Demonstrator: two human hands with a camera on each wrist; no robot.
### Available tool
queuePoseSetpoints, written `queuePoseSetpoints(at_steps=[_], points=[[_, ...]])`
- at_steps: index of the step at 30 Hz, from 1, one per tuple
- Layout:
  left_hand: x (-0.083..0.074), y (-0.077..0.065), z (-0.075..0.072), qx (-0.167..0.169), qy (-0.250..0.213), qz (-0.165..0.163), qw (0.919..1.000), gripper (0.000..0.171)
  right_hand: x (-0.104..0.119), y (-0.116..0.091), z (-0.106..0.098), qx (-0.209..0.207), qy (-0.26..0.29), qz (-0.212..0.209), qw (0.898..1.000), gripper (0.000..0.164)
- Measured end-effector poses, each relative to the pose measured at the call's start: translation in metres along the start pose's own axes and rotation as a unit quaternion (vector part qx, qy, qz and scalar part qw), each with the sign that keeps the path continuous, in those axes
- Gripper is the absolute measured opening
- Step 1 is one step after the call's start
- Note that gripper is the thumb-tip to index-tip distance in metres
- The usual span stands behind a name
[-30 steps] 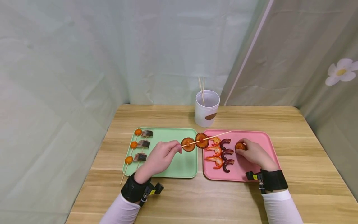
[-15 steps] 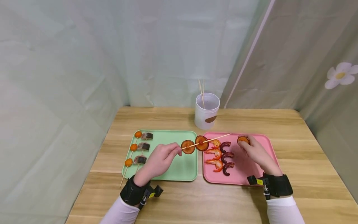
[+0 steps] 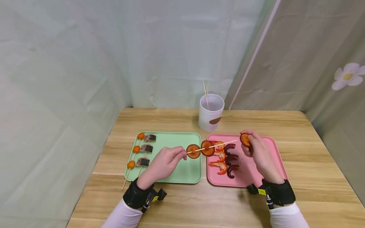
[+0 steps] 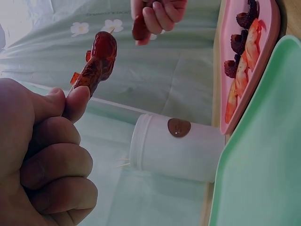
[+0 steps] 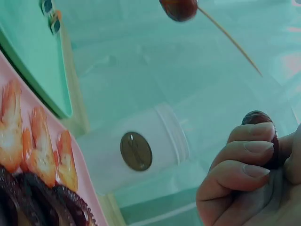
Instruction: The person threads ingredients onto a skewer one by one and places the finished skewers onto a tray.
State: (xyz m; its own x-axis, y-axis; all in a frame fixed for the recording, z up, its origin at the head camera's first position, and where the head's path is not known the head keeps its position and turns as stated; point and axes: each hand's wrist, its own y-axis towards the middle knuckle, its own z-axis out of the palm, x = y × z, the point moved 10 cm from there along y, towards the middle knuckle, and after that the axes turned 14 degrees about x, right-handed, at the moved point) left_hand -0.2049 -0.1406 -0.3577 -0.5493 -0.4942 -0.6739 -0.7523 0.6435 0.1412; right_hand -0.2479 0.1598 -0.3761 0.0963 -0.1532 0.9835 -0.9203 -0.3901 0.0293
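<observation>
In the head view my left hand (image 3: 166, 163) pinches the blunt end of a bamboo skewer (image 3: 228, 142) between thumb and forefinger. Two brown mushroom caps (image 3: 208, 152) are threaded on it, and its bare tip points right and slightly up. My right hand (image 3: 260, 155) grips a loose mushroom cap (image 3: 244, 140) above the pink tray (image 3: 273, 148), apart from the tip but close to it. The right wrist view shows that mushroom (image 5: 256, 117) between fingers and thumb, partly hidden. From the left wrist, the skewered mushrooms (image 4: 104, 52) appear edge-on beyond my fingertips.
Shrimps (image 3: 218, 166) and dark octopus tentacles (image 3: 233, 171) lie on the pink tray's left half. The green tray (image 3: 176, 136) bears skewers of orange balls (image 3: 131, 164) and grey-skinned fish pieces (image 3: 146, 148). A white bucket (image 3: 209, 122) with a few skewers stands behind.
My right hand has lifted the loose mushroom off the pink tray, turned its face toward the skewer and brought it near the tip. The left hand has barely moved.
</observation>
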Motion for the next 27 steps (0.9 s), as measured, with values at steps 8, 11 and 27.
queuePoseSetpoints(at_steps=[8,11,27], points=[[-0.004,0.004,0.001,-0.001,0.013,0.011,0.9998,0.023,0.01,-0.002,0.008,-0.024,-0.029,-0.001,0.999,0.043],[-0.003,0.005,0.003,0.004,0.015,0.006,0.9999,0.023,0.013,-0.003,0.011,-0.031,-0.04,-0.012,0.999,0.04],[-0.002,0.003,0.006,0.008,0.009,0.0,0.9999,0.023,0.027,-0.009,0.017,-0.05,-0.069,-0.068,0.994,0.035]])
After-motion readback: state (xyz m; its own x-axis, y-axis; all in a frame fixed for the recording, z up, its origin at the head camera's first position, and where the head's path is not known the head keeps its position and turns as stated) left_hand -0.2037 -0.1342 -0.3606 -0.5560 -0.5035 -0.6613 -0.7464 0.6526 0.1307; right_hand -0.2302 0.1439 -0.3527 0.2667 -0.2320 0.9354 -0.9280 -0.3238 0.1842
